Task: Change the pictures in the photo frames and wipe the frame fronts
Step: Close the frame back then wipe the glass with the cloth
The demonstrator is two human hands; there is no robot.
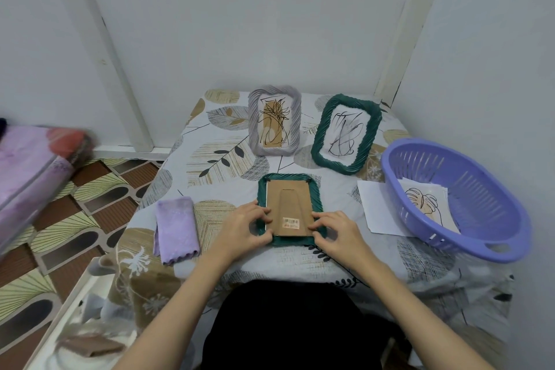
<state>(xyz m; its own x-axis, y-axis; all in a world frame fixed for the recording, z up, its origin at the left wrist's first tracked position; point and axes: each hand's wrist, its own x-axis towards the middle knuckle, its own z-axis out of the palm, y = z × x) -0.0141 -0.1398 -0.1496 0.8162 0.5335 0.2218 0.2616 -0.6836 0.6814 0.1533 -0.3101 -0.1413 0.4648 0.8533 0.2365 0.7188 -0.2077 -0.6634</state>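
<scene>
Green frame [289, 207] is lying face down at the near middle of the bench [210, 159], cardboard backing w/ the fold-out stand facing up. Left hand [249, 227] has fingers curled over the frame's left edge, right hand [336, 230] does the same at the near right corner, fingertips on the backing, so both are holding the frame. Imo it's light and stiff, but the front is prob glass or thin plastic, so fragile. I'd grab it by the ridged rim, not the backing, which looks thin and bendy. Two more frames stand at the far side, gray one [274, 120] and another green one [345, 134]. Purple cloth [175, 230] is just left, basket [456, 198] w/ spare prints on the right.
</scene>
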